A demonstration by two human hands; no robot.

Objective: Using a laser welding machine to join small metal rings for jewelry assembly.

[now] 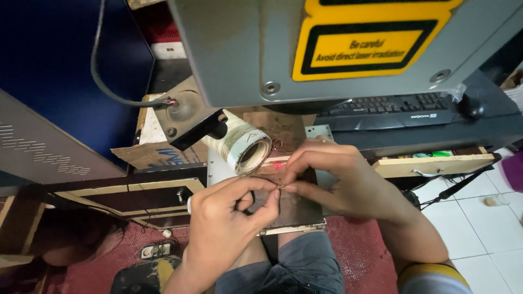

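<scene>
My left hand point(229, 218) and my right hand point(327, 174) meet over a dark brown work plate point(294, 209) under a grey laser machine head point(305, 49). Both pinch one tiny thin metal piece point(279, 187) between their fingertips. A small red laser spot point(278, 165) glows on the plate just above the fingers. A couple of small metal rings point(277, 144) lie on the plate farther back. A roll of pale tape point(245, 146) rests to the left of my hands, close to the left thumb.
A black keyboard point(392, 106) sits on a dark shelf at the right, with an open wooden drawer point(433, 165) below it. A black cable point(103, 71) hangs at the left. A cardboard box point(152, 147) stands behind the tape. Red mat point(365, 256) and white floor tiles point(485, 218) lie below.
</scene>
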